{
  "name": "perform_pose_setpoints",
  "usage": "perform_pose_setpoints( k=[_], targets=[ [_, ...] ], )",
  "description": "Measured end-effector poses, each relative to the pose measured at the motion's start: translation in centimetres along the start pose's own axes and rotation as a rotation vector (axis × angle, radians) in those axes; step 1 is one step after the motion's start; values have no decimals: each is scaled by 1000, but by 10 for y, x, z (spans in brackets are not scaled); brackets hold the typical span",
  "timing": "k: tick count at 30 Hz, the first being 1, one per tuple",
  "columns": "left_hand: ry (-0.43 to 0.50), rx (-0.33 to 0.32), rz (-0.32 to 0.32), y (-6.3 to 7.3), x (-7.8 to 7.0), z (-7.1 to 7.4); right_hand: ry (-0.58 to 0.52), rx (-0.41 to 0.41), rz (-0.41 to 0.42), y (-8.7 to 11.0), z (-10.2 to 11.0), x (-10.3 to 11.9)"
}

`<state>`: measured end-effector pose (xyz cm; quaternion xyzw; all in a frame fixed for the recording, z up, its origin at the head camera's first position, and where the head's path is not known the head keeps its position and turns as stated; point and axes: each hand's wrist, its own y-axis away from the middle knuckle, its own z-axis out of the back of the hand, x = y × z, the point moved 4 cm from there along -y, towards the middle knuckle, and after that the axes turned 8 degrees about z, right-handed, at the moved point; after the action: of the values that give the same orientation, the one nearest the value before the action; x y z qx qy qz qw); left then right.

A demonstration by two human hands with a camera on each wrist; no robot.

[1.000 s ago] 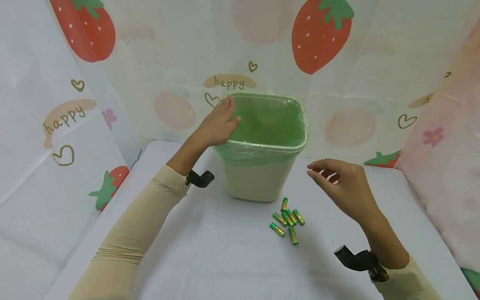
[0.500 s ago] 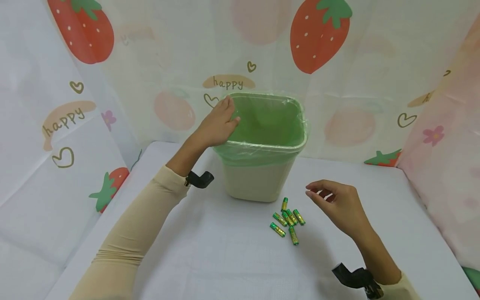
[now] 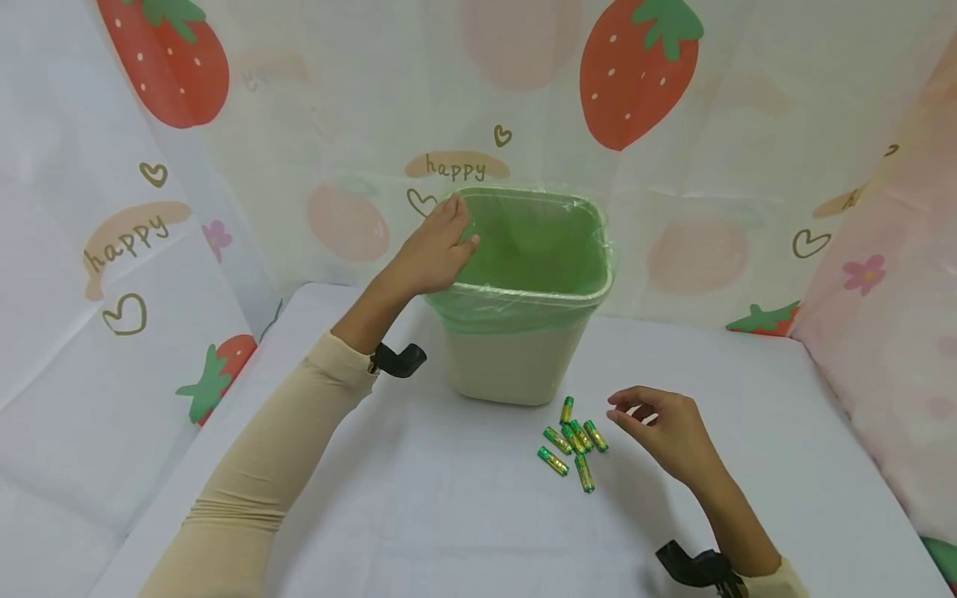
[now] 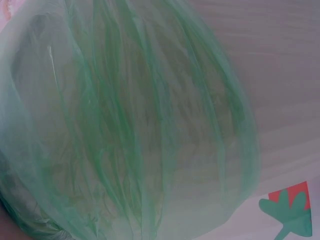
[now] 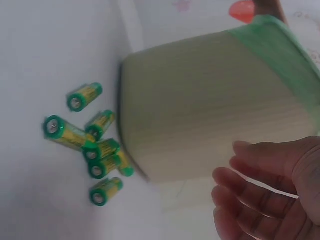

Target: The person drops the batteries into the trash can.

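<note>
A cream trash bin (image 3: 504, 365) stands upright near the back, its rim covered by a translucent green plastic liner (image 3: 538, 241) folded over the outside. My left hand (image 3: 434, 249) holds the bin's left rim, with the thumb on the inner side. In the left wrist view the liner (image 4: 135, 120) hangs in folds and hides most of that hand. On the cloth before the bin lie several green and yellow batteries (image 3: 576, 438) in a loose cluster. Just right of them hovers my right hand (image 3: 661, 428), fingers loosely bent and holding nothing; the batteries (image 5: 102, 150) lie beyond its fingertips.
White cloth (image 3: 449, 498) covers the table. Behind the bin hangs a curtain (image 3: 673, 166) printed with strawberries, and similar sheets enclose the left and right sides. Black wrist cameras (image 3: 399, 360) are strapped to both forearms.
My right hand has come down and slightly left, from beside the bin to near the batteries. My left hand has stayed on the rim, and the bin and batteries keep their places.
</note>
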<state>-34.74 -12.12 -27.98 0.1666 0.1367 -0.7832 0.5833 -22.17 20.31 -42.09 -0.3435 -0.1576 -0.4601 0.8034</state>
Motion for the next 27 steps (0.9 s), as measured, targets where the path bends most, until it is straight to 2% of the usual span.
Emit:
perform_pose_setpoints(
  k=[17, 23, 27],
  targets=[
    [1, -4, 7, 1, 4, -1, -6, 132, -116, 7, -42, -47],
    [-2, -3, -4, 0, 2, -1, 14, 159, -198, 11, -52, -56],
    [3, -4, -2, -2, 0, 0, 35, 164, -218, 12, -54, -59]
  ],
)
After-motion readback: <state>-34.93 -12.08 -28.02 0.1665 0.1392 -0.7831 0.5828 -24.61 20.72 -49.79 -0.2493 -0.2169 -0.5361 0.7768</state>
